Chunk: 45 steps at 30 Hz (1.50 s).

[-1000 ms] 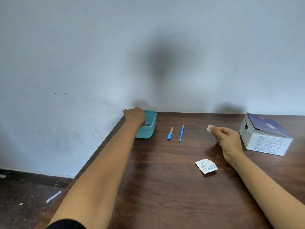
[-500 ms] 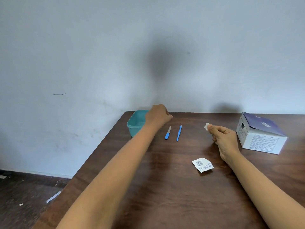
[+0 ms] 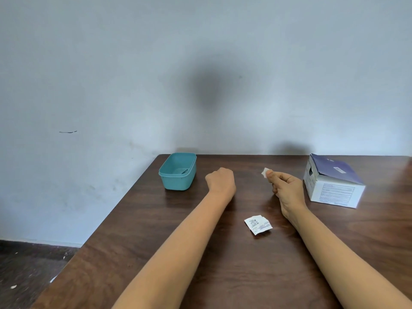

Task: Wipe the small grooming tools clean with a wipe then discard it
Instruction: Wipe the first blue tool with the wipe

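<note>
While right hand [image 3: 287, 188] pinches wipe [image 3: 265, 171], left hand [image 3: 220, 180] curled

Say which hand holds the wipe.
The right hand: it pinches the white wipe; the left hand is a fist showing no wipe.

A teal tub [image 3: 178, 182] is seen at the far left corner of the dark brown, wood-grained table [image 3: 245, 275]. A white box [image 3: 334, 192] with a navy lid is set at the far right edge. The wipe [image 3: 265, 171] is white, as is the dark-printed sachet [image 3: 258, 224].

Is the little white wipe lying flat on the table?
No, the right hand pinches the wipe between thumb and finger.
</note>
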{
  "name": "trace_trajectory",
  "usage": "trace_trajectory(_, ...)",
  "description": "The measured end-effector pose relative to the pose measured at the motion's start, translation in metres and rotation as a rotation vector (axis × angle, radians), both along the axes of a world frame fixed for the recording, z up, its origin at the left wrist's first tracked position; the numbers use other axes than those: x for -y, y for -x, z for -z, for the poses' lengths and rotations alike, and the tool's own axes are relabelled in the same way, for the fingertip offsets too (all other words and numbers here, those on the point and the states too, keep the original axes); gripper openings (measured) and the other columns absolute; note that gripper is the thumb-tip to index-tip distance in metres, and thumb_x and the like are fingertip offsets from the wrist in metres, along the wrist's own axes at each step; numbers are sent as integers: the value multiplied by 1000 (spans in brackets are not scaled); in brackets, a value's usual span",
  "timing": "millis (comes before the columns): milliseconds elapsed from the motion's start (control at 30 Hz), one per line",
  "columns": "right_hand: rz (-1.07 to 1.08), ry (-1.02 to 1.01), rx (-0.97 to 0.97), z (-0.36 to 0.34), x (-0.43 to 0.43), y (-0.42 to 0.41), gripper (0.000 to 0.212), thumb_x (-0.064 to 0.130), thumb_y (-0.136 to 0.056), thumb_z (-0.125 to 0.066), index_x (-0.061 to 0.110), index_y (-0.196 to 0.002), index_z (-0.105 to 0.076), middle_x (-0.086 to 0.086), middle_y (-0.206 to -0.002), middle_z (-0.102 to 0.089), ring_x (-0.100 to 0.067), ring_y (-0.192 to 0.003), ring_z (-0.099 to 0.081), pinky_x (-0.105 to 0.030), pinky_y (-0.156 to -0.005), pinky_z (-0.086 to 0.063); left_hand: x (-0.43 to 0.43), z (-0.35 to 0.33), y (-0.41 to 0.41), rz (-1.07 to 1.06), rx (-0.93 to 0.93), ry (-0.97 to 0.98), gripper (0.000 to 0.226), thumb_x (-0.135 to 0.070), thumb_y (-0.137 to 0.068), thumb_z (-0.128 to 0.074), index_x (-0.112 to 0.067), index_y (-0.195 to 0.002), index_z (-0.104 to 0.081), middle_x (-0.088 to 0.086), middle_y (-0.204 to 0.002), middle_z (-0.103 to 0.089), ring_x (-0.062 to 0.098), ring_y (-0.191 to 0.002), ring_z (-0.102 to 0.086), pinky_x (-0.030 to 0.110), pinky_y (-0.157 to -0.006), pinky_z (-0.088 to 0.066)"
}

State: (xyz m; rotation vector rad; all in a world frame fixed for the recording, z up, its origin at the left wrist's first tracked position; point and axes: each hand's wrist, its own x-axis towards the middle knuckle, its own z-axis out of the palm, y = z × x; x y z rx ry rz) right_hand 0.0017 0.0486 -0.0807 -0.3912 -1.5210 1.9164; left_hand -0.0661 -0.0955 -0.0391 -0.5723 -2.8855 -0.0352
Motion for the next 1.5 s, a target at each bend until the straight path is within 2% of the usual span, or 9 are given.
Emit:
trace_trajectory(167,-3,22,-6,-1,0,0,14,17,-83,-72,10,-71,-69,-3,-60,-40,-8,-50,-28,-18,-47,-26,0,-1,-9,-18,28,40,28,-6,-95,-46,-10,-120,-58,7,-119,-59,24,-108,-59,28,-73,-35)
trace_trajectory(333,-28,71,-18,-3,0,-5,12,15,-83,-71,11,-73,-69,-3,-64,-39,-8,-51,-27,-19,-49,-24,4,0,-22,-10,46,-14,28,-7,-95,-47,-8,-121,-57,7,-120,-59,23,-107,-60,28,-73,-37)
trace_trajectory(567,-126,336,-75,-14,0,-24,3,9,-85,-67,10,-82,-68,2,-65,-58,-2,-47,-37,-13,-46,-31,17,3,-48,3,156,-532,22,-21,-102,-37,-3,-111,-47,12,-112,-60,30,-99,-62,35,-74,-44)
trace_trajectory(700,-156,452,-101,-19,1,-39,3,11,-85,-66,12,-82,-65,8,-58,-61,0,-43,-40,-13,-46,-31,27,13,-72,204,199,-806,15,-16,-101,-35,-10,-98,-48,-2,-89,-61,14,-79,-58,35,-76,-49)
trace_trajectory(833,-153,478,-93,-19,4,-58,6,11,-85,-67,11,-80,-65,8,-58,-62,0,-43,-41,-14,-47,-31,37,18,-100,356,257,-838,20,-25,-104,-30,-15,-94,-45,-9,-78,-56,2,-63,-49,11,-63,-38)
trace_trajectory(933,-157,458,-65,-18,6,-72,1,10,-85,-67,9,-85,-67,6,-60,-62,0,-43,-40,-14,-46,-32,43,22,-120,408,275,-895,20,-22,-104,-30,-14,-93,-44,-6,-78,-54,1,-64,-49,6,-64,-38)
trace_trajectory(1067,-206,385,-12,-14,12,-93,6,9,-84,-67,6,-89,-68,4,-65,-62,-2,-47,-39,-13,-46,-34,45,29,-141,432,290,-952,22,-22,-104,-30,-12,-91,-46,-8,-76,-53,3,-70,-49,8,-70,-38)
trace_trajectory(1300,-226,336,-14,-11,19,-123,4,7,-86,-64,6,-86,-68,6,-63,-64,-3,-47,-38,-14,-48,-32,52,34,-159,441,298,-917,23,-24,-104,-30,-15,-90,-47,-10,-74,-51,3,-66,-46,8,-65,-37)
trace_trajectory(1500,-236,279,-11,-11,22,-129,5,10,-84,-66,7,-87,-70,6,-64,-64,-2,-46,-38,-15,-50,-32,52,33,-161,474,301,-813,24,-30,-104,-28,-20,-91,-46,-9,-75,-51,8,-70,-47,27,-71,-43)
